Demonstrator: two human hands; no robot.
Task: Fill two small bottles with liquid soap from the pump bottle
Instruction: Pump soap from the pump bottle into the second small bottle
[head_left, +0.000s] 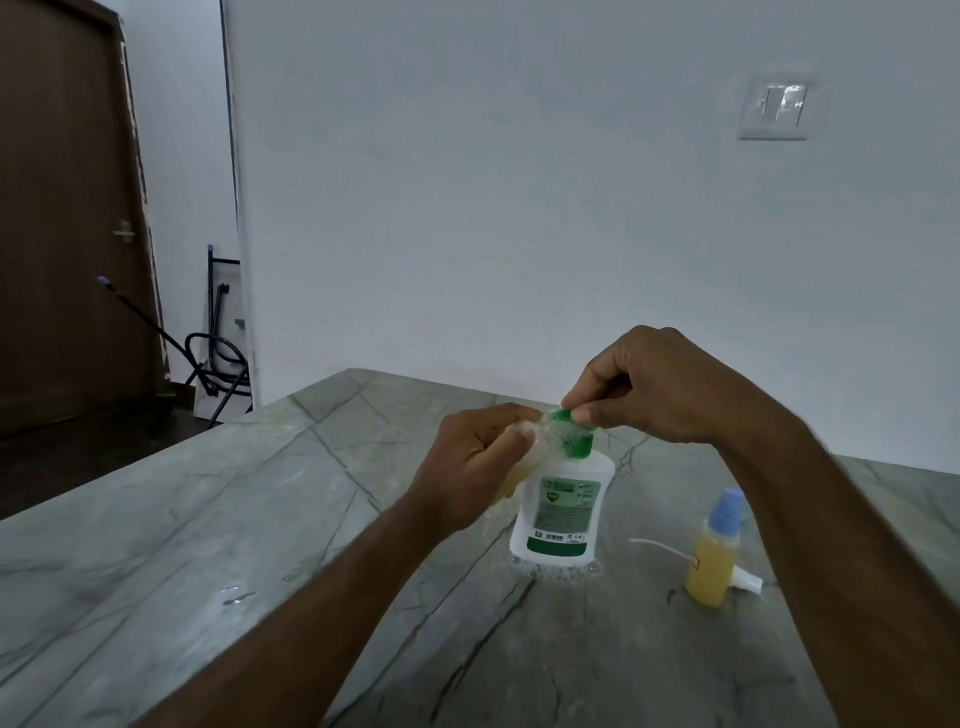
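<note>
Pump bottle (562, 506) stands upright on the worktop (208, 519). Right hand (654, 387), its grip pinching the green pump head (570, 422), sits directly above it. Left hand (480, 462) holds a small bottle (519, 470) tilted, touching the pump's left side, mouth at the nozzle. A second, capped bottle (714, 558) stands well right.

One head-worn wide-angle camera looks forward and down, close over the marble table (208, 519) toward a wall.
</note>
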